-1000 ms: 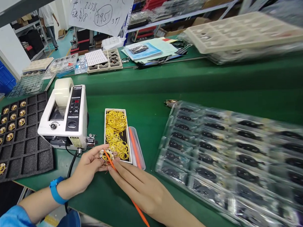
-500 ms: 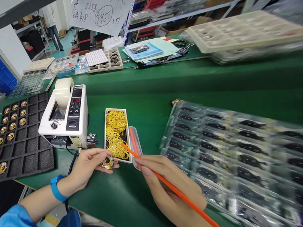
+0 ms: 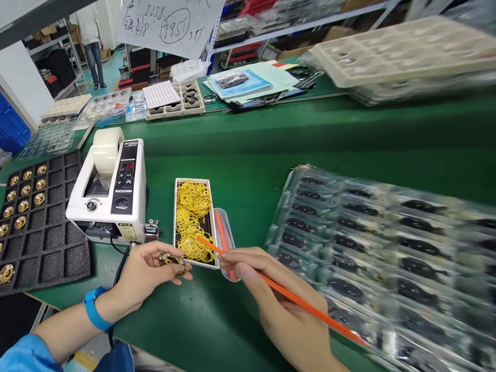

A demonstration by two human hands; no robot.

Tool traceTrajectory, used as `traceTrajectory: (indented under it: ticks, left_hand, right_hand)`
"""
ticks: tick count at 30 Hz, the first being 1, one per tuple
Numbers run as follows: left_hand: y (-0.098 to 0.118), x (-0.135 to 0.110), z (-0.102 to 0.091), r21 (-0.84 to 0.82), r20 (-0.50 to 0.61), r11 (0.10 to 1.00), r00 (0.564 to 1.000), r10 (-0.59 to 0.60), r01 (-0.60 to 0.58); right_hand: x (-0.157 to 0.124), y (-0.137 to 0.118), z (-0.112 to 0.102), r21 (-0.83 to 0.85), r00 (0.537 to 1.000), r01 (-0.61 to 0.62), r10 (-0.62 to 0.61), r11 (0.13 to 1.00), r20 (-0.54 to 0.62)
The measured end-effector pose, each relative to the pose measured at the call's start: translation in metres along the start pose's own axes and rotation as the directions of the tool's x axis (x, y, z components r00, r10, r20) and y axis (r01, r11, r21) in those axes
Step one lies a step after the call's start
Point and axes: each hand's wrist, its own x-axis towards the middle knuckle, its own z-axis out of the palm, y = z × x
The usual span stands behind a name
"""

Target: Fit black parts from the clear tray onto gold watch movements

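Two hands: left hand, right hand. Round part held: one. Orange stick held: one. Black foam tray: one; gold parts seated, thirteen visible. Tape dispenser: one; tape roll: one. White box: one; yellow rings heaped, past counting. Background person: one.

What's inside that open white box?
Thin yellow ring-shaped pieces lie heaped in the white box. Some dark floor shows at right; anything beneath the heap is hidden.
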Motion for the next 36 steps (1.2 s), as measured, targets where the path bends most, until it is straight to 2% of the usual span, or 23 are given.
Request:
traceTrajectory:
  ticks: [5,9,13,17,20,24,27,30,36]
  left_hand:
    - [0.000,0.000,0.000,0.057,0.011,0.998,1.000,0.012,-0.012]
    - [0.000,0.000,0.000,0.091,0.045,0.996,0.999,0.009,-0.013]
    - [-0.002,-0.001,-0.001,0.122,0.033,0.992,0.999,0.025,-0.029]
    - [-0.003,0.000,-0.001,0.095,0.009,0.995,0.999,0.040,-0.041]
    - [-0.004,0.001,0.000,0.033,0.023,0.999,1.000,0.021,-0.021]
    - [-0.007,0.001,0.004,0.004,0.069,1.000,0.997,0.018,-0.018]
    - [-0.009,-0.002,0.008,0.037,0.094,0.998,0.994,0.053,-0.057]
    - [-0.011,-0.006,0.009,0.064,0.125,0.992,0.988,0.096,-0.105]
    - [-0.014,-0.012,0.009,0.131,0.217,0.974,0.964,0.152,-0.184]
  right_hand:
    - [-0.001,0.002,0.000,0.052,0.997,-0.071,0.071,0.996,0.003]
    - [-0.001,0.000,0.000,0.051,0.997,-0.073,0.073,0.996,0.014]
    - [-0.001,-0.002,-0.001,0.039,0.998,-0.055,0.054,0.998,0.021]
    - [-0.003,0.001,0.000,-0.003,0.999,0.041,-0.041,0.999,0.033]
    - [-0.002,0.005,0.003,-0.125,0.990,0.136,-0.131,0.983,0.041]
    - [-0.001,0.004,0.010,-0.253,0.951,0.309,-0.293,0.917,0.097]
    - [-0.003,0.000,0.018,-0.356,0.921,0.387,-0.343,0.851,0.182]
    - [-0.005,-0.003,0.025,-0.459,0.933,0.360,-0.317,0.813,0.170]
    - [-0.001,-0.004,0.030,-0.388,0.972,0.233,-0.201,0.892,0.121]
